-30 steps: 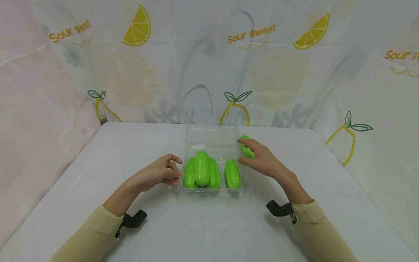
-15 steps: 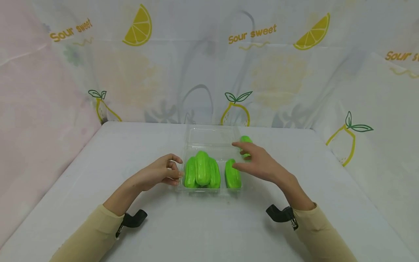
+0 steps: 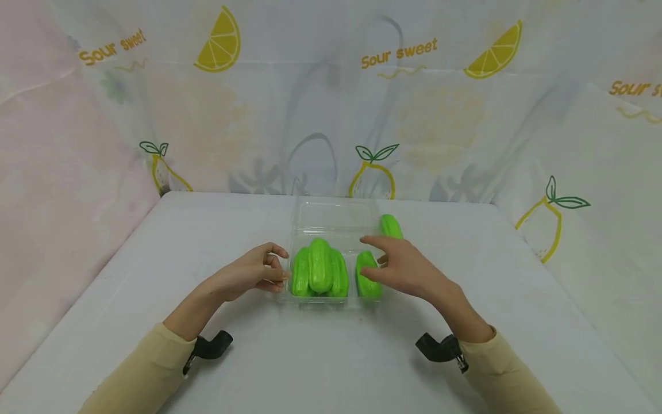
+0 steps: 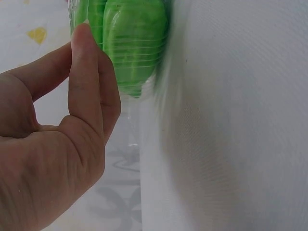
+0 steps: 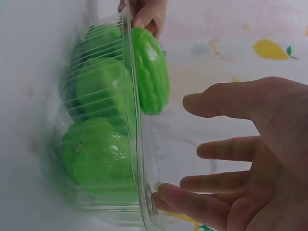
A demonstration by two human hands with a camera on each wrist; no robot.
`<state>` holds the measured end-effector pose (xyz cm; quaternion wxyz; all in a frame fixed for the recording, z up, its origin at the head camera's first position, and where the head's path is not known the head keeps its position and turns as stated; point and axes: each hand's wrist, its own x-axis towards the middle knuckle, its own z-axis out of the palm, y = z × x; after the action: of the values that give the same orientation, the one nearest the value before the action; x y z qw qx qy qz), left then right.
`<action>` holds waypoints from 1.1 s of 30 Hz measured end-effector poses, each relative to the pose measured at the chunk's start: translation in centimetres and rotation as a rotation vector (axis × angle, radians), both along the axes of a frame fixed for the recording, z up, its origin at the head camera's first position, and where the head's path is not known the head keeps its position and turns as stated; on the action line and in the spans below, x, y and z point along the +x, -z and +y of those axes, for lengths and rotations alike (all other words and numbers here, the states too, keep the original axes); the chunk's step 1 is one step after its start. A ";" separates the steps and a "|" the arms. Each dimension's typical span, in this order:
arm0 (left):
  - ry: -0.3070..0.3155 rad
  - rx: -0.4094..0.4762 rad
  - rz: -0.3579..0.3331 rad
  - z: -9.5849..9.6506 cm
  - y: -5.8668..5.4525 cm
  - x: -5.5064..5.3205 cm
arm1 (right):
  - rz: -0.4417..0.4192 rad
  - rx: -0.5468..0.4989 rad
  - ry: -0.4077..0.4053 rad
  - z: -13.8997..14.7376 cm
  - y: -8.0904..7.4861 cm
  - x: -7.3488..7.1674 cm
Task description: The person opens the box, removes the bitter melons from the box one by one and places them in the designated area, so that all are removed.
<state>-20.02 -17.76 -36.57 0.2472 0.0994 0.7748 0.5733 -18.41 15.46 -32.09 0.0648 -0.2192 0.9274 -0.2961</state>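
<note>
Head view: both forearms rise from the lower corners of the frame and lean inward, each hand bent toward the box at centre. The left hand, left of centre, lies at the box's left edge with fingers curled; thumb and fingertips pinch the rim, as the top of the right wrist view also shows. In the left wrist view its thumb and index finger form a loop that closes at the box, upper left.

The right hand, right of centre, reaches leftward over the right cucumber. Its fingers are apart and hold nothing, the index finger stretched out, the thumb below it. The right wrist view shows them spread, lower right; whether the lowest fingertips touch the rim, I cannot tell.

A pile of cucumbers fills the box's left part, one lying on top. Behind the right hand, a loose cucumber lies on the table. The clear lid is folded back, toward the wall cloth.
</note>
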 end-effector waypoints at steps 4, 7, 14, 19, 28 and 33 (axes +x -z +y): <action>-0.001 0.000 -0.002 0.0 0.0 0.0 | 0.026 0.052 0.010 -0.5 0.1 0.2; -0.001 -0.002 -0.001 0.0 0.0 0.0 | 0.049 0.089 0.006 -0.7 0.3 0.3; 0.002 0.002 0.001 -0.1 0.1 -0.1 | 0.130 0.143 -0.009 -0.9 0.6 0.4; -0.001 0.002 0.000 -0.1 0.1 0.0 | 0.163 0.185 -0.035 -0.9 0.9 0.3; 0.005 0.000 0.002 0.0 0.1 -0.1 | 0.150 0.200 -0.073 -1.2 1.6 0.2; 0.007 -0.001 0.002 0.0 0.0 0.0 | 0.140 0.209 -0.074 -1.5 2.0 0.2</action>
<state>-20.04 -17.81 -36.60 0.2484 0.1025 0.7751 0.5718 -18.21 13.95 -34.12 0.0333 -0.2652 0.9468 -0.1791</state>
